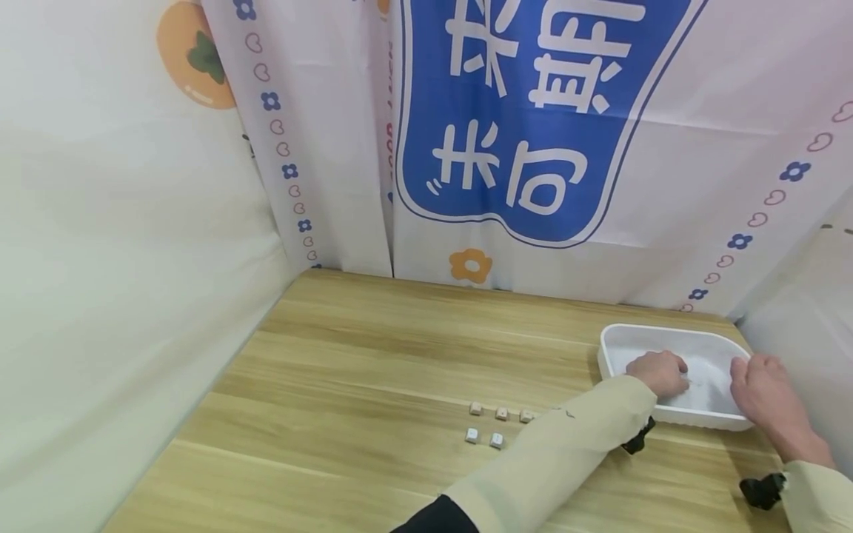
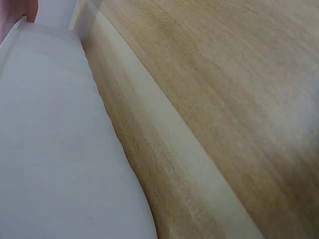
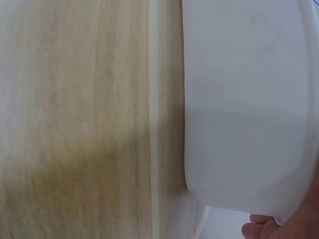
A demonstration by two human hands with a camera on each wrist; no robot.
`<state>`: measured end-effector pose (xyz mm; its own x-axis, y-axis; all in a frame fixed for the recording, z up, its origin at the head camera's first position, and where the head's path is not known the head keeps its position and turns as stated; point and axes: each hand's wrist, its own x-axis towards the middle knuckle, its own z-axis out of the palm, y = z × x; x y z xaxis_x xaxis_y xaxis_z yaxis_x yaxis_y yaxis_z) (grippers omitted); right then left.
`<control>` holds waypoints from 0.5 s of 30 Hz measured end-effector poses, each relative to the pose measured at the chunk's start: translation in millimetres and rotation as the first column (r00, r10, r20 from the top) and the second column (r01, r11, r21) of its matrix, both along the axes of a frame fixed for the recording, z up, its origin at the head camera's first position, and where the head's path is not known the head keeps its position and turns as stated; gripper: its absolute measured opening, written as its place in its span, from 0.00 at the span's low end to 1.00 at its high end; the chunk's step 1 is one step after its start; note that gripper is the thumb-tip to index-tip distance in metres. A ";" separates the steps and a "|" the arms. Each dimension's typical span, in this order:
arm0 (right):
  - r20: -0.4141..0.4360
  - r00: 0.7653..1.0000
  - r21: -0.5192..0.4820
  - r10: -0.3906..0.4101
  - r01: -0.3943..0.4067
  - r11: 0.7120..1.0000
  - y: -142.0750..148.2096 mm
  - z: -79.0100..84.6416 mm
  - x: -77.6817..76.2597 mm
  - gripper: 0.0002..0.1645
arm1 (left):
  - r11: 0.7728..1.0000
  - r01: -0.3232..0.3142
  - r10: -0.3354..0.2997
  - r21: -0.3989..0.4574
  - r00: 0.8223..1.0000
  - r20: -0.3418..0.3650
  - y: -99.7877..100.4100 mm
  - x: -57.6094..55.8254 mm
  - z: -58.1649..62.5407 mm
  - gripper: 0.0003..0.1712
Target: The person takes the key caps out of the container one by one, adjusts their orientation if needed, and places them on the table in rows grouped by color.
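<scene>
A white plastic tray (image 1: 673, 418) stands at the right of the table. Inside it is my left hand (image 1: 658, 374), reaching over the near rim with its fingers bent down toward the tray floor. Whether the fingertips pinch anything is hidden. My right hand (image 1: 769, 392) grips the tray's right end, thumb on the inner side; in the right wrist view part of this hand (image 3: 299, 224) shows round the rim. Several small pale keycaps lie in two rows left of the tray, among them a front-row keycap (image 1: 472, 435) and a back-row keycap (image 1: 475, 409).
The wood-grain table (image 1: 320, 414) spreads to the left. A printed curtain (image 1: 360, 185) hangs along its back edge, and pale cloth (image 1: 133, 259) covers the left side. The left sleeve (image 1: 560, 451) crosses over the table and partly hides the keycap rows' right end.
</scene>
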<state>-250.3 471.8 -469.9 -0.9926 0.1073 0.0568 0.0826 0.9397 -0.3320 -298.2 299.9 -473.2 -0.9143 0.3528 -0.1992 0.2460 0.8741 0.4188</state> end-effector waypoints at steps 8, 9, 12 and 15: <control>-0.026 1.000 0.007 0.002 -0.002 1.000 0.5 -0.4 1.3 0.42 | 1.000 0.026 -0.027 -0.011 1.000 -0.015 0.3 2.7 1.2 0.10; -0.029 1.000 0.008 0.002 -0.002 1.000 0.5 -0.5 1.4 0.42 | 1.000 0.027 -0.027 -0.012 1.000 -0.015 0.1 3.3 1.8 0.10; -0.038 0.999 0.006 0.004 -0.003 1.000 0.4 -0.8 1.7 0.41 | 0.999 0.033 -0.034 -0.030 0.999 -0.013 2.0 2.6 0.5 0.13; -0.031 1.000 0.004 0.001 -0.001 1.000 0.1 -0.7 2.1 0.41 | 0.998 0.032 -0.032 -0.055 0.999 -0.007 4.6 1.7 -1.0 0.16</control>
<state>-248.2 471.9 -470.6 -0.9905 0.1063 0.0877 0.0718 0.9412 -0.3302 -296.5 304.5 -474.3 -0.9042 0.3706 -0.2123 0.2774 0.8875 0.3680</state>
